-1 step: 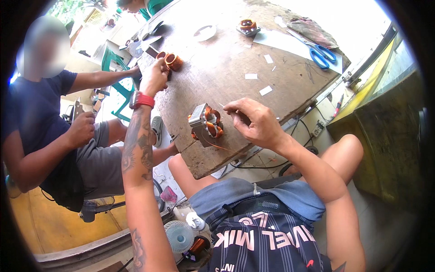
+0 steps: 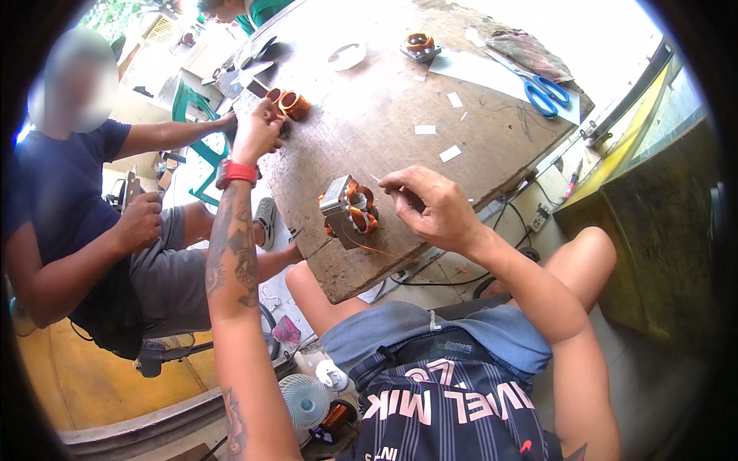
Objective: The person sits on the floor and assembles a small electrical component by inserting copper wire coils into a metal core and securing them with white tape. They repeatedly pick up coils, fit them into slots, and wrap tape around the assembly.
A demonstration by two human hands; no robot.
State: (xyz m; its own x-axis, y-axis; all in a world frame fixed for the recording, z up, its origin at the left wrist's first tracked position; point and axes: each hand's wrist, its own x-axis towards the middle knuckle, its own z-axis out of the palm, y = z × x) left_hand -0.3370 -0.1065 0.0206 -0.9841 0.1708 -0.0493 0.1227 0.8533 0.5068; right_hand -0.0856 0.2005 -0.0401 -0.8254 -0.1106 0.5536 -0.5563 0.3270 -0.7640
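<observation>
My left hand [image 2: 258, 132] reaches to the table's left edge, its fingers curled together beside the orange copper coils [image 2: 294, 106]. What those fingers hold, if anything, is hidden. My right hand [image 2: 440, 206] hovers over the near part of the table, thumb and forefinger pinched. A thin pale strip [image 2: 376, 178] sticks out at its fingertips. Just left of it stands a motor stator [image 2: 338, 196], a grey metal core wound with copper coils. One loose copper wire [image 2: 374, 250] trails from it over the wooden table [image 2: 369, 92].
Several white paper slips [image 2: 425, 130] lie mid-table. Farther off are a second wound stator [image 2: 420, 48], blue-handled scissors [image 2: 547, 96] on white sheet and a crumpled cloth [image 2: 530, 54]. A co-worker in a dark shirt [image 2: 69, 180] sits at left. A yellowish metal box [image 2: 638, 230] stands right.
My left hand has shifted very slightly down and left, away from the coils. My right hand and the stator have stayed put.
</observation>
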